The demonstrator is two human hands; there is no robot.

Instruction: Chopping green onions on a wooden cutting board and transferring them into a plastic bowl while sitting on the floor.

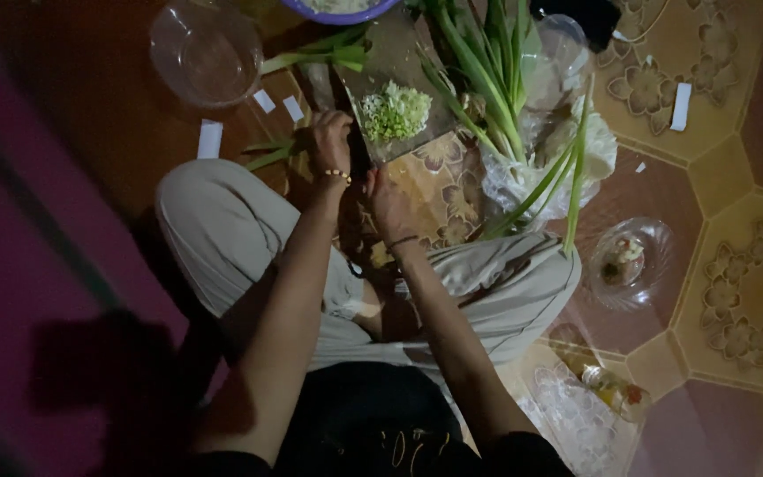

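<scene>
I sit cross-legged on a patterned floor in dim light. My left hand (330, 141), with a bead bracelet at the wrist, presses down on green onion stalks (271, 153) at the near edge of a dark cutting board (399, 62). My right hand (385, 196) is closed around a knife handle just below the board; the blade is hard to make out. A pile of chopped green onion (396, 110) lies on the board beyond both hands.
A bunch of long green onions (496, 79) in a plastic bag lies right of the board. A clear bowl (207, 51) stands at upper left, a purple bowl (339, 9) at the top. Another clear bowl (630, 262) and a small bottle (613, 389) are at right.
</scene>
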